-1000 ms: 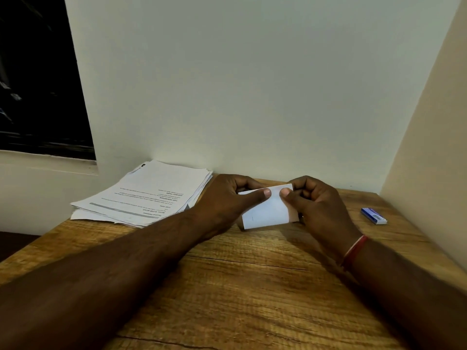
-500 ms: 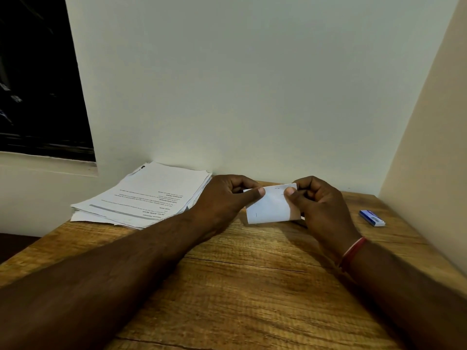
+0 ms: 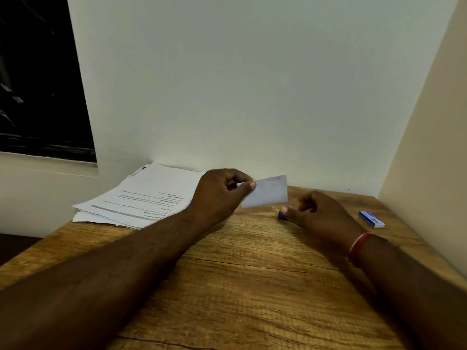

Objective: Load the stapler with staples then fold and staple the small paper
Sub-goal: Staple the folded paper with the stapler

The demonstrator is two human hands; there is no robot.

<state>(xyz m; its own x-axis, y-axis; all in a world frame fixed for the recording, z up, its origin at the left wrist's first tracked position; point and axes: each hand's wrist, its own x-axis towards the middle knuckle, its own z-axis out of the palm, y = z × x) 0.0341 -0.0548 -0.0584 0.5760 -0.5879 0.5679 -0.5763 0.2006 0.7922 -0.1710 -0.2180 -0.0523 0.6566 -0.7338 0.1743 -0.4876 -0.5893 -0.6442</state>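
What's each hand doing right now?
Left hand: pinching the small paper.
Right hand: curled, thumb at a blue thing; grip cannot be told.

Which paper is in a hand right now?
The small paper, pinched by the left hand; the printed stack lies flat on the table.

Bench (image 3: 252, 286) brown, streaked woodgrain; paper (image 3: 269, 192) plain white; sheets (image 3: 151, 195) at ten o'clock white with black print; box (image 3: 371, 219) at three o'clock blue and white; stapler (image 3: 281, 215) dark blue; wristband (image 3: 358, 246) red.

Printed sheets (image 3: 141, 198) stacked on wooden table (image 3: 252, 286), dark window (image 3: 38, 84), pale wall (image 3: 240, 84)
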